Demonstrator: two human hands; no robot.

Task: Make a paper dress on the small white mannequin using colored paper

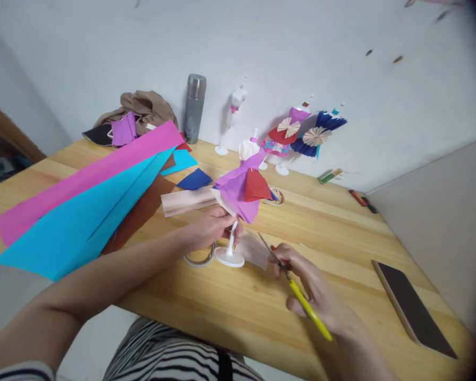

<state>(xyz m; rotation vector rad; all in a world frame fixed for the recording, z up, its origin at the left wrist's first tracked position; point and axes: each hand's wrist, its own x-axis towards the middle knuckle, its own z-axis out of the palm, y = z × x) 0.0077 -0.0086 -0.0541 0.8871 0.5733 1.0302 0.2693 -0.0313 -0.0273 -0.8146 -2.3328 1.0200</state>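
Observation:
My left hand (214, 230) is closed at the stem of a mini mannequin, just under its skirt, with the fingertips partly hidden. The mini mannequin (246, 152) leans a little and wears a purple paper dress (235, 189) with a red paper piece (256, 186) at the side. Pale paper (224, 202) shows below the skirt near my thumb. To the right of the stand, my right hand (305, 280) grips scissors with yellow handles (310, 311), blades pointing up and left. A pale paper scrap (253, 251) and a tape roll (200, 260) lie by the round base.
Large pink (91, 180) and blue paper sheets (87, 217) cover the left side. A thermos (195, 108) and dressed mannequins (321, 132) stand along the wall. A glue stick (331, 176) lies behind; a phone (414, 307) rests at the right.

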